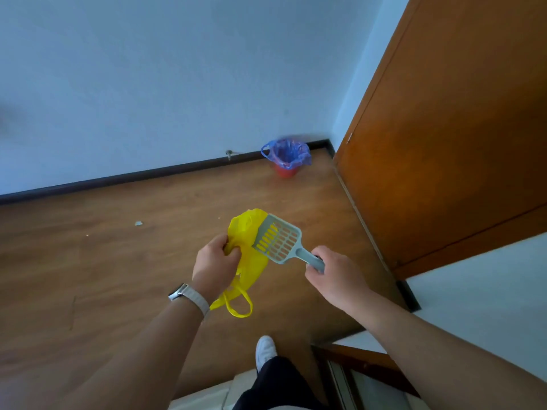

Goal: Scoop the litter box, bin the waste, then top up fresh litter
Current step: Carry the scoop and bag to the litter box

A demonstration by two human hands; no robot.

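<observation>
Head view. Nearest the camera: one dark trouser leg and a white shoe [265, 349] planted on the wooden floor [118, 247]. Both forearms reach forward above it.

Left hand [214, 263]: fingers curled tight round the gathered top of a yellow plastic bag [250, 261]; bag hangs in the air, its loop handles dangling below the wrist. Watch [189, 297] with pale strap on that wrist.

Right hand [334, 276]: closed round the handle of a grey-blue slotted scoop [278, 239], scoop head held over the bag (yellow shows through the slots). Slots look empty; contents of the bag cannot be seen.

Far corner: small red bin [285, 170] lined with a blue bag [286, 153], standing on the floor beside the baseboard, well apart from the hands. Brown door [458, 128] stands to the right. Small pale scrap [138, 223] on the floor, left of centre. Litter box not in view.
</observation>
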